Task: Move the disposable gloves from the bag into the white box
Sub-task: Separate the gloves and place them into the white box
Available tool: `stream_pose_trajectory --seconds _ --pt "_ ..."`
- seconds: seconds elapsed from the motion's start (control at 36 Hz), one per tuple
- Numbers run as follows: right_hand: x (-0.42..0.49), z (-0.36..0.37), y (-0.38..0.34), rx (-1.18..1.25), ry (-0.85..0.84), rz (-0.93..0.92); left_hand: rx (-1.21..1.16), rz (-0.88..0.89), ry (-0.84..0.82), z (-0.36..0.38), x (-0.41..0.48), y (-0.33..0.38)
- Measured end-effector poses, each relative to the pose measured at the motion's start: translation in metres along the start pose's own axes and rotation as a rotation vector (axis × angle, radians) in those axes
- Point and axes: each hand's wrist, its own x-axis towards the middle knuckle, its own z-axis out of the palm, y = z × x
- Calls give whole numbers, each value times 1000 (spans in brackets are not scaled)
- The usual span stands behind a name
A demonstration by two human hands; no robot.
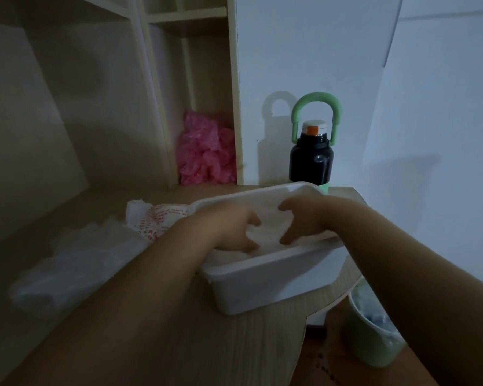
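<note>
A white box [265,285] sits on the wooden desk near its right edge. Clear disposable gloves [268,229] fill it in a crumpled heap. Both my hands are down inside the box. My left hand [229,229] has its fingers curled into the left side of the heap. My right hand [304,218] claws into the right side, fingers bent around the plastic. A white bag with red print [156,221] lies crumpled just left of the box. More clear plastic [76,260] spreads over the desk at the left.
A dark bottle with a green handle [313,151] stands behind the box against the wall. Pink plastic items [204,154] fill a shelf cubby at the back. A green bin [374,335] stands on the floor, right of the desk [234,344].
</note>
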Motion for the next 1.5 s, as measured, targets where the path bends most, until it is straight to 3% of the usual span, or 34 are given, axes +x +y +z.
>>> stream_pose_trajectory --seconds 0.17,0.28,0.42,0.53,0.75,1.0,1.11,1.28,1.39,1.5 --pt "-18 -10 -32 303 298 -104 -372 18 458 -13 -37 -39" --pt "-37 -10 -79 330 422 -258 -537 -53 628 -11 -74 -70" --pt "-45 9 -149 489 511 -396 -533 -223 789 12 -117 -119" --pt "-36 38 -196 600 525 -412 -517 -386 739 50 -136 -154" --pt "-2 108 -214 763 261 -218 -306 -447 393 106 -134 -169" --pt "15 130 -210 673 179 -200 -221 -478 650 125 -124 -184" --pt "21 126 -217 690 173 -280 -387 -432 770 120 -126 -186" --pt "28 128 -228 623 257 -400 -755 -257 818 107 -128 -178" --pt "27 121 -228 710 355 -365 -785 -338 631 110 -131 -181" --pt "17 96 -227 1083 417 -271 -609 -437 493 118 -133 -181"
